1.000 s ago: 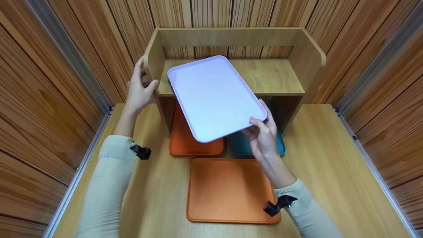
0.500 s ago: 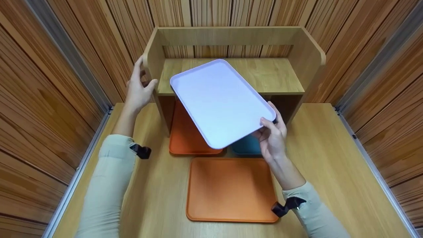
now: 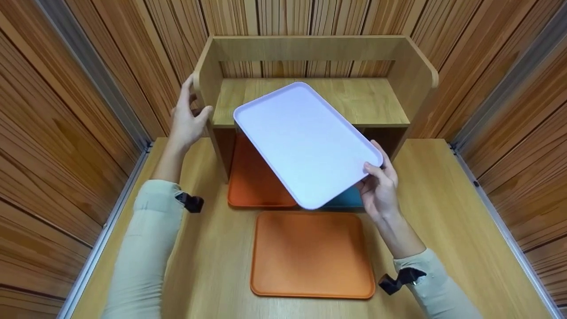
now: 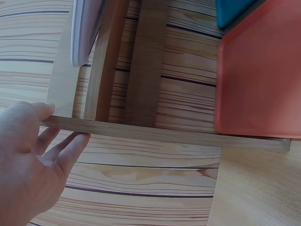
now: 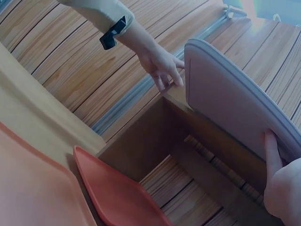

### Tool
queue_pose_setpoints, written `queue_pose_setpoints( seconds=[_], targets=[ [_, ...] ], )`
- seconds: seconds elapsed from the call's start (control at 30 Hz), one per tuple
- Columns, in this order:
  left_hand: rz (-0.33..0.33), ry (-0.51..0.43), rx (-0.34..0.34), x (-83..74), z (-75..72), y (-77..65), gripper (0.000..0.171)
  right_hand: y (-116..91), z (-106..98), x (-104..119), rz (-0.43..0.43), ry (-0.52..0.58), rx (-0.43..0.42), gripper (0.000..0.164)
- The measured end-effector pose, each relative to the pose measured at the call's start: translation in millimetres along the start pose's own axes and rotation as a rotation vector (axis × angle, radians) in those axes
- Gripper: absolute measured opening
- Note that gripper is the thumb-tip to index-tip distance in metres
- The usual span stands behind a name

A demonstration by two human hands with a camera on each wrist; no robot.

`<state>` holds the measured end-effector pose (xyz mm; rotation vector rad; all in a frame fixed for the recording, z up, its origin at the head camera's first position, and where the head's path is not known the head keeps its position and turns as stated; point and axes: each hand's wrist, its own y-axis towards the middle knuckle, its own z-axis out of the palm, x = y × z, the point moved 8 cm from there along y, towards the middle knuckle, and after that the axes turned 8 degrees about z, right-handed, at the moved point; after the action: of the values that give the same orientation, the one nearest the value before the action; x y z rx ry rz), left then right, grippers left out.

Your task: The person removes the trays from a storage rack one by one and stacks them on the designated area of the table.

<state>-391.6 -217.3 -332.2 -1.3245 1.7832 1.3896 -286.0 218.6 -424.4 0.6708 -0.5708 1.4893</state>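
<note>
My right hand (image 3: pixel 382 188) pinches a corner of a pale lavender tray (image 3: pixel 305 146), thumb on the top face and fingers beneath. The tray hangs tilted in front of a wooden desk shelf (image 3: pixel 372 99), overlapping its upper board in the head view. In the right wrist view the tray's underside (image 5: pixel 225 94) shows, with a finger against it. My left hand (image 3: pixel 188 119) grips the shelf's left side panel (image 4: pixel 155 134), with the thumb on one face and fingers on the other, as the left wrist view shows.
A red-orange tray (image 3: pixel 259 181) and a blue tray (image 3: pixel 347 198) lie side by side in the shelf's lower compartment, sticking out in front. An orange tray (image 3: pixel 312 257) lies on the wooden table (image 3: pixel 217 261) nearer the person. Wood-panelled walls (image 3: pixel 53 133) surround the table.
My right hand has drawn the lavender tray to the right and toward the person, covering more of the blue tray. The left hand has stayed on the shelf's side panel.
</note>
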Motion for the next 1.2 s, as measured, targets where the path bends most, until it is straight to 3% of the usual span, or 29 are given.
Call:
queue_pose_setpoints(
  seconds=[0.23,0.57,1.03,1.2],
  targets=[
    [0.03,0.007,-0.005,-0.7,0.8,-1.0,0.082,-1.8,-10.9,4.5,0.026,0.053,0.082,0.05],
    [0.02,0.015,-0.005,0.0,0.0,-1.0,0.082,-2.8,-15.4,11.9,0.056,0.033,0.286,0.051],
    [0.046,0.041,-0.01,-0.9,-1.1,0.3,0.082,-10.2,-25.3,8.8,0.116,-0.016,0.399,0.059],
    [0.043,0.031,-0.006,-0.8,-0.5,1.1,0.081,-11.3,-26.1,6.1,0.148,0.013,0.452,0.061]
  ],
)
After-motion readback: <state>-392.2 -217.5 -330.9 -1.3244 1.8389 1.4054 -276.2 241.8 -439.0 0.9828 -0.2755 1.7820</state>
